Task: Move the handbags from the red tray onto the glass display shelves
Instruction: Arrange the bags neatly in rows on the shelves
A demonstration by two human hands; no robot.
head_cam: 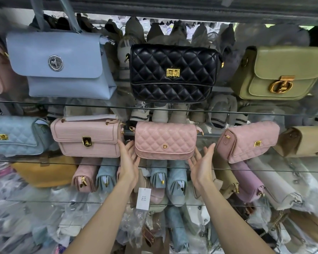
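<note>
While both hands are flanking it, the pink quilted handbag (165, 142) is sitting upright on the middle glass shelf (246, 170).
Left hand (129, 159) and right hand (202, 163) are spreading flat, fingers straight, at its lower corners, gripping nothing; contact unclear. Soft diamond stitching, rounded flap, small gold D. Croc-embossed pink box bag (86, 137) is standing just left; black quilted bag (173, 73) is resting above.

A white price tag (143, 198) hangs near crumpled clear plastic wrapping (17, 208).
</note>
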